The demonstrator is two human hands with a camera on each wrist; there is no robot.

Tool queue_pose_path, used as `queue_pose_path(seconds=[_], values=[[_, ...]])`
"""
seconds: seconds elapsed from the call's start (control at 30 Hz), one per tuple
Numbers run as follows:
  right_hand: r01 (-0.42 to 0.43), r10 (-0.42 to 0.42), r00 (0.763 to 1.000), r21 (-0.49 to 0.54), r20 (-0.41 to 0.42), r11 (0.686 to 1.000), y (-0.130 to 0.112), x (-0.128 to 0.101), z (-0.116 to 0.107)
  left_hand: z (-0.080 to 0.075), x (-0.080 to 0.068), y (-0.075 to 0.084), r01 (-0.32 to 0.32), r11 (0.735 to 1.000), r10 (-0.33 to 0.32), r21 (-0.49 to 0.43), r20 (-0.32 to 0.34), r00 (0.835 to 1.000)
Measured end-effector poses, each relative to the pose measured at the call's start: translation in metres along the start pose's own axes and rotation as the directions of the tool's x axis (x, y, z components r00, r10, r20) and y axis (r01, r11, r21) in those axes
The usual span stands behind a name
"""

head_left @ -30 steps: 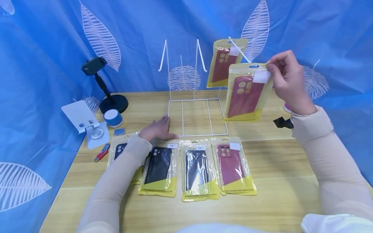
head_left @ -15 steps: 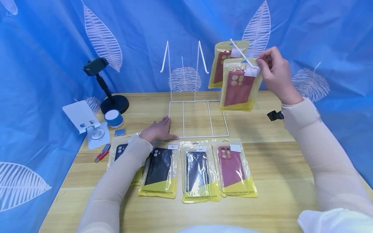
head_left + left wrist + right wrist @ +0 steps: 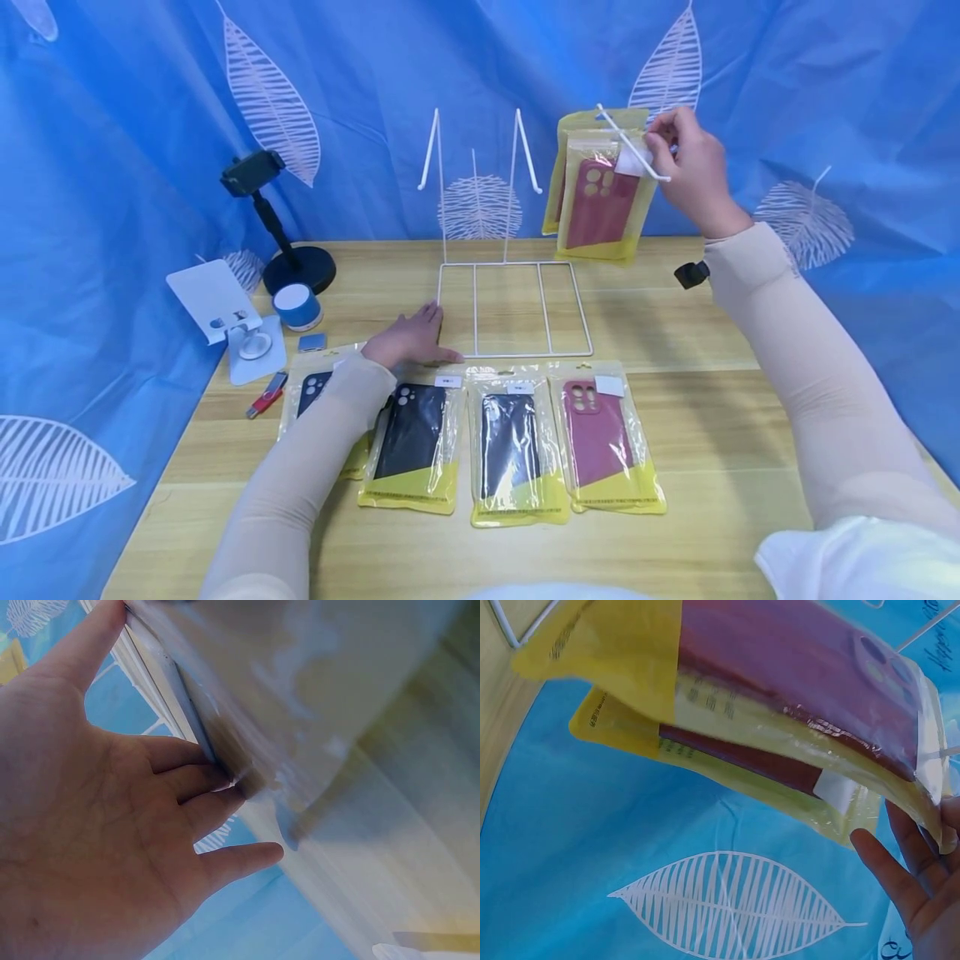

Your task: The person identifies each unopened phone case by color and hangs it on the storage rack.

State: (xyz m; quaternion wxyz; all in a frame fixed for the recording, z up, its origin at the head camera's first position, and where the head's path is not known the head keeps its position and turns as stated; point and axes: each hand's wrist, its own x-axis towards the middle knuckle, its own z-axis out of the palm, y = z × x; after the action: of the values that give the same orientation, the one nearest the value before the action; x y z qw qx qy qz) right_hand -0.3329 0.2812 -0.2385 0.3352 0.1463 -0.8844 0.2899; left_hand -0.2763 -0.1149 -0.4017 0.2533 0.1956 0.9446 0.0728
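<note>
In the upper right of the head view the right hand (image 3: 693, 171) pinches the top corner of a red phone case packet (image 3: 603, 200) on the white rack's hook (image 3: 633, 154), just in front of a second hung packet (image 3: 564, 179). Lower centre, the left hand (image 3: 408, 340) lies flat with relaxed fingers, seemingly touching the rack's base (image 3: 513, 308). Since a second ago the held packet has moved up and back along the hook

At the left of your frame stand a black phone stand (image 3: 281, 229), a blue speaker (image 3: 296, 306), and a red USB stick (image 3: 263, 396).
</note>
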Motion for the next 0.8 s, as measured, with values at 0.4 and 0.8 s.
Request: queue_pose_path(seconds=[0.4,0.8], values=[[-0.046,0.05,0.998,-0.096,0.04,0.994,0.006,0.021,0.016,0.0,-0.001,0.001,0.006,1.0,-0.006,-0.011,-0.008,1.0],[-0.118,0.119,0.993,-0.029,0.02,0.993,0.01,0.02,0.018,0.001,0.0,0.001,0.012,1.0,-0.012,-0.007,-0.007,1.0]])
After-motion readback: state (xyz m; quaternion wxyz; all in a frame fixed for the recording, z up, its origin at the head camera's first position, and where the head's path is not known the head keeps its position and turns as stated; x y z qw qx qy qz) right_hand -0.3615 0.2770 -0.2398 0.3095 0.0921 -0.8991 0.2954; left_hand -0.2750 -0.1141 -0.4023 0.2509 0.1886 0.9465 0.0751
